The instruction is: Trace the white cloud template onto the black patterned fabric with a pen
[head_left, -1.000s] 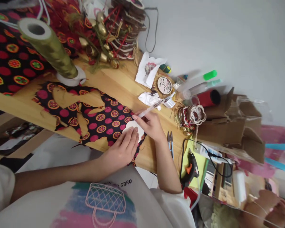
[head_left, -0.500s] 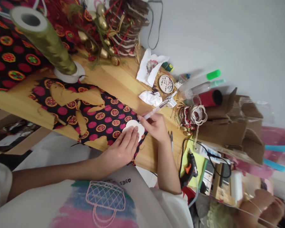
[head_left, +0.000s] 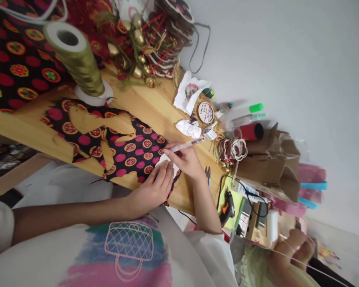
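My left hand lies with its fingers together, pressing a white scalloped cutout flat onto the fabric. Under the cutout spreads black fabric with pink dots and orange circle motifs, with several holes cut out of it. Between the thumb and fingers of my right hand is a pale, see-through pen, its tip end by the cutout's upper edge. Part of the cutout is covered by my hands, and the exact tip is hidden.
A spool of olive ribbon stands at the far left. Scissors lie right of my right arm, near a glue gun. Crumpled white tissue, tubes and a cardboard box line the wall side. Another person's hands show at lower right.
The view has shifted a little. My right hand with the pen has moved along the cutout's edge toward its upper left, now covering more of it. My left hand still presses it.
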### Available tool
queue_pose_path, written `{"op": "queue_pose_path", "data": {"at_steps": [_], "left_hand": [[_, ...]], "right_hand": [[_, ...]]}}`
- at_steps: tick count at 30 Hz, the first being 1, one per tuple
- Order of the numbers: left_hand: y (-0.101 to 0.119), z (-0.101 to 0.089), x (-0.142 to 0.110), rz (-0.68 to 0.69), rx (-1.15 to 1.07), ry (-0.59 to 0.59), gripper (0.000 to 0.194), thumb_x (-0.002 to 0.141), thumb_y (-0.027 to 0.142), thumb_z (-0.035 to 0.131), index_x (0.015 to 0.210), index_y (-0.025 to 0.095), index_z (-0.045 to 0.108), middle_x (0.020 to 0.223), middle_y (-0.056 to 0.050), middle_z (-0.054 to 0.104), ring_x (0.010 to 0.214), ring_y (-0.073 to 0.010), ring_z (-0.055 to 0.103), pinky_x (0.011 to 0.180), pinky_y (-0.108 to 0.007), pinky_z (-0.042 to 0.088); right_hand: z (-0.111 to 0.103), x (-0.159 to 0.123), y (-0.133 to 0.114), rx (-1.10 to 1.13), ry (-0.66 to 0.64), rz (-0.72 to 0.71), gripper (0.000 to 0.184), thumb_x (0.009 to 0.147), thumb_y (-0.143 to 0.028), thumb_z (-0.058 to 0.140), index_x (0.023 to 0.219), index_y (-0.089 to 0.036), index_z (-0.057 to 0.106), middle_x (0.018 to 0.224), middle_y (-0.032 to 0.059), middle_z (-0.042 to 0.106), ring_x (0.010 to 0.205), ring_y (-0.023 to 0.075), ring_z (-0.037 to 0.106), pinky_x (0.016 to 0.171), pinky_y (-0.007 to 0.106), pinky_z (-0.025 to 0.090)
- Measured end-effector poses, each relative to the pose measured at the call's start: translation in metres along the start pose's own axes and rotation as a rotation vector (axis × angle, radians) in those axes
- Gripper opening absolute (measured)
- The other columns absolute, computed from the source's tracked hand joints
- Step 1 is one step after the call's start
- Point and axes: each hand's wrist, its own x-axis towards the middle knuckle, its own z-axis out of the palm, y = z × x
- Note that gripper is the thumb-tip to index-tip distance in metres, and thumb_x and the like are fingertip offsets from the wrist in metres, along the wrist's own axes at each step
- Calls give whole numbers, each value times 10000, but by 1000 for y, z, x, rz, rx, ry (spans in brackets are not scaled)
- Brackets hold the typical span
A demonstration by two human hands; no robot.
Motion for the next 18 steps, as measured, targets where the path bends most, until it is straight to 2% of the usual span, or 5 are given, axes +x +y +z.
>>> {"op": "queue_pose_path", "data": {"at_steps": [7, 18], "left_hand": [[0, 0, -1, -5, 10, 6, 422, 918, 159, 414, 1231, -38, 617, 1291, -246, 614, 1166, -327, 622, 991, -409, 523], [1, -1, 0, -25, 21, 10, 406, 921, 170, 417, 1210, -3, 645, 1263, -209, 645, 1142, -294, 639, 986, -389, 530]], "right_hand": [[-7, 10, -12, -50, -102, 32, 405, 938, -517, 523, 793, -173, 680, 749, 30, 708, 565, 96, 553, 572, 242, 424], [-6, 13, -17, -56, -171, 51, 397, 923, -530, 548, 815, -177, 695, 747, 24, 700, 606, 106, 581, 601, 243, 434]]}}
